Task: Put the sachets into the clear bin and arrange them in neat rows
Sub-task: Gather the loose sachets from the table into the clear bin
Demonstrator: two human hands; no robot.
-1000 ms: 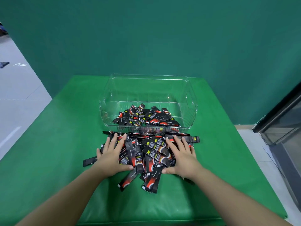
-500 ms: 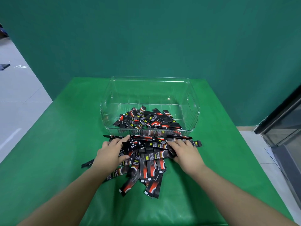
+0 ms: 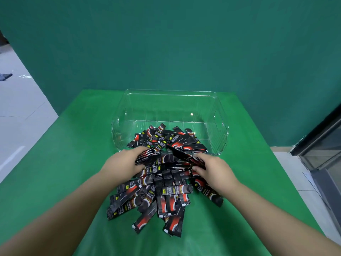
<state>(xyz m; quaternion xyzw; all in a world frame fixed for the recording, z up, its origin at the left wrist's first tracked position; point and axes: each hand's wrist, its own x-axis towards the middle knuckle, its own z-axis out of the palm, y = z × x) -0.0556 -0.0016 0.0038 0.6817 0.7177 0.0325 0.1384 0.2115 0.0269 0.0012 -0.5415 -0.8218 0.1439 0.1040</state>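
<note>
A clear bin (image 3: 220, 126) sits on a green table (image 3: 64, 163), toward the far side. It is see-through and has tall walls. Some black and red sachets (image 3: 166, 140) lie in a messy heap inside the bin, at its near end. They point every which way and make no rows. The far part of the bin floor is bare.

A much bigger pile of sachets (image 3: 162, 193) lies on the table, just near the bin. This pile spreads out like a fan toward the person. A few long packs stick out at the near edge.

Both hands are at the far end of the pile, close to the near wall of the bin. The left hand (image 3: 123, 163) is curled round a bunch of sachets (image 3: 147, 156) and grips them from the left. The right hand (image 3: 215, 169) is curled round another bunch (image 3: 186, 156) and grips it from the right. The two bunches lean toward each other, and the right one reaches up over the near rim of the bin.

Both bare arms come in from the near corners. A dark green wall (image 3: 166, 43) stands behind the table. A grey floor (image 3: 18, 117) shows on the left. A dark cabinet with glass (image 3: 324, 145) stands on the right.
</note>
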